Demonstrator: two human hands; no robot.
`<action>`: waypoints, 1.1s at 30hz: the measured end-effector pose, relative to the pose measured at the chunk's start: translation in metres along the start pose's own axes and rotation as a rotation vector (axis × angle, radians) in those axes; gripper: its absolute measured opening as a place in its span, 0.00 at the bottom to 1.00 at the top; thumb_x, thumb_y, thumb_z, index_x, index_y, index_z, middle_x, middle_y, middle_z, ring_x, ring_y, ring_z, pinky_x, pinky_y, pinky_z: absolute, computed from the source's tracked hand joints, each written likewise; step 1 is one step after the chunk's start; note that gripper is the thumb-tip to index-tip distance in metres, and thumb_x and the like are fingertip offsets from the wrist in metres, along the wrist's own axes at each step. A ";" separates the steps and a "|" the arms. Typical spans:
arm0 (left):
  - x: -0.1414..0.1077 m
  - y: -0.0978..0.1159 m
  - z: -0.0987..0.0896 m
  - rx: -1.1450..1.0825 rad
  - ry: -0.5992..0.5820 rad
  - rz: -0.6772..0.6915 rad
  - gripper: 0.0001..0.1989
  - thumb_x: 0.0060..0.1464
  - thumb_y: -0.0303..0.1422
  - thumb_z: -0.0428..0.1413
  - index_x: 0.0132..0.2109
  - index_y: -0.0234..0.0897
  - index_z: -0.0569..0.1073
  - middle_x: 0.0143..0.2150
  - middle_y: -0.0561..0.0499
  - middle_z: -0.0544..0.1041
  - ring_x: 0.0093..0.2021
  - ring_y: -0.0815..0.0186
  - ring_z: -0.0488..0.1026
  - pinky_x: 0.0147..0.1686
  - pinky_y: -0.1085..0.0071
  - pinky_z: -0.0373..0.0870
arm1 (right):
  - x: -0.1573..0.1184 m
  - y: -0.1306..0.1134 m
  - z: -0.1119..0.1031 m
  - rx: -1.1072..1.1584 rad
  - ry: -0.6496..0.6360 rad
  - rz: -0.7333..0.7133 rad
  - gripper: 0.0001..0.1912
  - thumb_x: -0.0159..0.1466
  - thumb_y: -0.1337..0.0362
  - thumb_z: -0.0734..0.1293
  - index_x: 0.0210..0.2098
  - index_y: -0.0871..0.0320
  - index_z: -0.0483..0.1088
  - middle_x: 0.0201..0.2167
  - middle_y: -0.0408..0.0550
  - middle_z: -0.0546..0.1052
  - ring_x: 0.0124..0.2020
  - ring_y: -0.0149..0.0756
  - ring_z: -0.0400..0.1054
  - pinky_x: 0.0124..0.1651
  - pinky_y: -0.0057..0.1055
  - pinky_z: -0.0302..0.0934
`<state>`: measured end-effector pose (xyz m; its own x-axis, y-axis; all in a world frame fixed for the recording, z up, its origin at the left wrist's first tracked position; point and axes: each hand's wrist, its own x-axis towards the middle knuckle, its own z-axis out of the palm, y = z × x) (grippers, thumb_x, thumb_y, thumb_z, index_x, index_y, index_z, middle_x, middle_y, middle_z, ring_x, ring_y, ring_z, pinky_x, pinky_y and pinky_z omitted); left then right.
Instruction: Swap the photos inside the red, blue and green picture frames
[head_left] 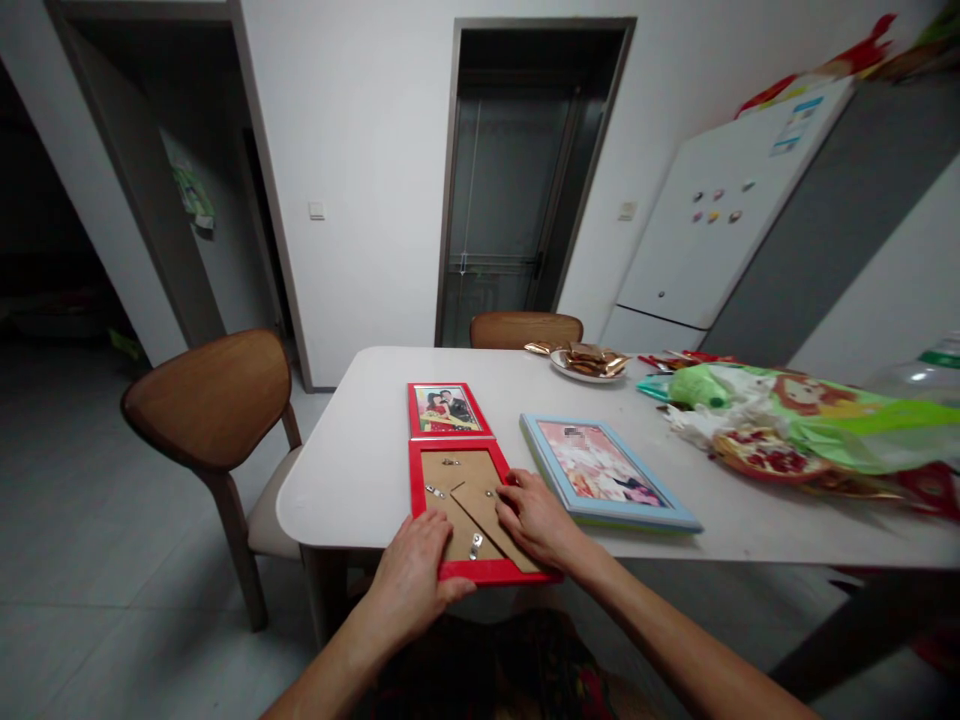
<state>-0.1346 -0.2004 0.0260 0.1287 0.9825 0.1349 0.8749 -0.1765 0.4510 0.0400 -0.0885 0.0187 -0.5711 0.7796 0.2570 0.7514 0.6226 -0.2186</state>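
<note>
A red picture frame lies back side up at the table's near edge, its brown backing board showing with metal clips and a stand flap. My left hand grips the frame's lower left corner, thumb along the bottom edge and fingers on the board. On the right edge, my right hand has its fingers curled by a clip; whether they pinch anything is hidden. Touching the far side of this frame is a second red frame with a photo facing up. To the right lies a light blue frame over another greenish edge.
The white table also bears a plate of wrapped snacks, an opened pomegranate and a green plastic bag. Brown chairs stand left and behind. A fridge is at the back right.
</note>
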 end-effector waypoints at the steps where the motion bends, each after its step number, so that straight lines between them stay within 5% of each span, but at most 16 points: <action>1: 0.000 0.000 0.000 -0.003 -0.005 0.003 0.28 0.40 0.39 0.59 0.49 0.32 0.64 0.54 0.39 0.63 0.55 0.56 0.57 0.54 0.59 0.52 | -0.002 0.000 -0.001 -0.008 0.002 -0.003 0.16 0.59 0.62 0.54 0.33 0.62 0.70 0.38 0.53 0.66 0.41 0.37 0.59 0.46 0.31 0.50; 10: 0.001 -0.006 0.005 -0.034 0.021 0.025 0.26 0.41 0.40 0.58 0.47 0.34 0.65 0.54 0.39 0.63 0.55 0.55 0.58 0.53 0.56 0.53 | -0.034 -0.030 -0.013 0.170 -0.066 -0.325 0.15 0.58 0.64 0.56 0.40 0.49 0.70 0.46 0.48 0.65 0.48 0.38 0.55 0.49 0.39 0.49; 17: 0.001 -0.010 0.007 -0.024 0.027 0.024 0.26 0.41 0.41 0.58 0.47 0.33 0.66 0.54 0.40 0.63 0.55 0.56 0.58 0.54 0.59 0.54 | -0.037 -0.038 -0.020 0.189 -0.098 -0.357 0.12 0.57 0.63 0.58 0.36 0.50 0.71 0.42 0.47 0.66 0.46 0.38 0.55 0.48 0.38 0.50; 25: 0.002 -0.013 0.005 -0.075 0.033 0.032 0.25 0.38 0.38 0.60 0.45 0.33 0.67 0.53 0.41 0.64 0.54 0.56 0.59 0.53 0.60 0.55 | 0.008 -0.042 0.006 0.190 -0.030 -0.271 0.17 0.59 0.67 0.55 0.46 0.57 0.66 0.43 0.50 0.67 0.44 0.36 0.58 0.46 0.34 0.52; 33: 0.003 -0.012 0.001 -0.130 0.049 0.085 0.22 0.36 0.36 0.61 0.41 0.36 0.67 0.51 0.44 0.66 0.52 0.56 0.60 0.51 0.60 0.57 | 0.044 -0.053 0.022 0.048 -0.094 -0.283 0.13 0.58 0.68 0.56 0.36 0.56 0.70 0.36 0.48 0.67 0.40 0.35 0.57 0.41 0.31 0.50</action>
<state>-0.1445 -0.1955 0.0200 0.1737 0.9603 0.2185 0.7939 -0.2678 0.5459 -0.0322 -0.0858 0.0205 -0.7854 0.5760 0.2266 0.5427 0.8169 -0.1953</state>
